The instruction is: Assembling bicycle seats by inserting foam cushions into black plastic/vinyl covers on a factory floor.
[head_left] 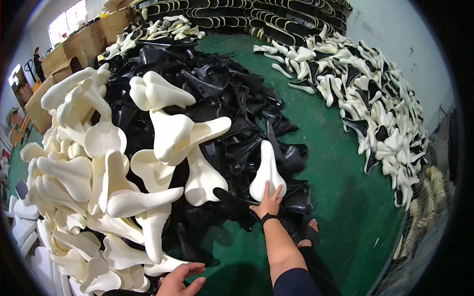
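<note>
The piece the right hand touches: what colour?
White; the piece shows best in the head view.

You have cream pads (69, 172) on and left of the black shells (210, 85), green floor (335, 167) and a mottled black-and-white heap (394, 142) to their right.

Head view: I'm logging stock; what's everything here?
Saddle shells: many, black, central heap
Saddle pads: many, cream, heaped left
Separate saddle pad: one, cream, central heap's right edge
Saddle pieces: many, cream and black, right heap
Small pieces: many, cream, rear heap
Looped strips: many, black and cream, stacked rear
Cardboard boxes: several, brown, upper left
Slabs: several, white, lower left
Rope-like bundles: several, cream, far right
Floor: one, green, underneath
Person: one, dark clothing, upper left
Foot: one, dark footwear, lower centre
Left hand: one, bare, bottom
Right hand: one, bare, touching separate pad
</note>
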The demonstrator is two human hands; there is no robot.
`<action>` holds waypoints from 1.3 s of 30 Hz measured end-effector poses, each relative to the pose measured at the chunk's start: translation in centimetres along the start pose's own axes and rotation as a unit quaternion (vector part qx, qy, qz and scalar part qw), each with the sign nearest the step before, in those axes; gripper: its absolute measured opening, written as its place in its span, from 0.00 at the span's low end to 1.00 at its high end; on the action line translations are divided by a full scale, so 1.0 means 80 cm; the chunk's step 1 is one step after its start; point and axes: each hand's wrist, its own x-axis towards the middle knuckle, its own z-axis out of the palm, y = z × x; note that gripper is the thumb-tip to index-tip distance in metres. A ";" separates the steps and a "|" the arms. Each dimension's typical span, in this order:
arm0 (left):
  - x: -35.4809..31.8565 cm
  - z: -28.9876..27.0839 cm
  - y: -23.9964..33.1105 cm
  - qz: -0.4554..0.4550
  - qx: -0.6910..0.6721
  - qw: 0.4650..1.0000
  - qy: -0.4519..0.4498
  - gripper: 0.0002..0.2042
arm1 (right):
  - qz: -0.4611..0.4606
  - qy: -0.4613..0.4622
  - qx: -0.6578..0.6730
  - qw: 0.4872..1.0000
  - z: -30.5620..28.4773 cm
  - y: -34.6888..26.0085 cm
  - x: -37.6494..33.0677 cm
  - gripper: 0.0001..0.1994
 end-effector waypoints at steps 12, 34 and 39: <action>-0.009 0.020 0.003 0.017 0.034 0.999 -0.026 0.16 | -0.253 -0.009 0.010 0.967 -0.001 0.052 0.001 0.10; -0.007 0.026 -0.008 0.014 0.089 0.995 -0.034 0.15 | 0.308 -0.093 0.791 0.520 0.060 0.046 0.040 0.12; 0.004 0.022 -0.028 -0.022 0.021 0.999 -0.028 0.17 | 0.147 -0.167 0.873 0.434 -0.004 0.020 0.039 0.12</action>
